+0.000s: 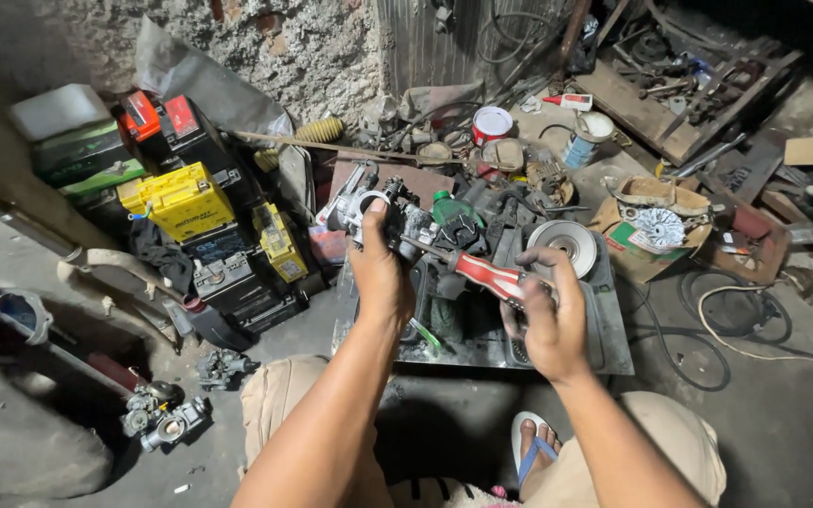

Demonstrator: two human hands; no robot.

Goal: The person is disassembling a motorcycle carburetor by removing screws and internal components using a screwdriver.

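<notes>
My left hand (380,273) grips a grey metal engine part (376,209), a carburettor-like casting, and holds it up above a metal tray (613,353). My right hand (546,315) is closed on the red and white handle of a screwdriver (484,273). The screwdriver's shaft points left, and its tip meets the metal part. Both forearms reach forward from my bent knees at the bottom of the view.
Yellow, black and green batteries (181,199) are stacked at the left against a rough wall. A round metal disc (563,241) and tools lie on the tray. Loose carburettor parts (167,421) sit on the floor at lower left. Cables (736,315) and scrap crowd the right.
</notes>
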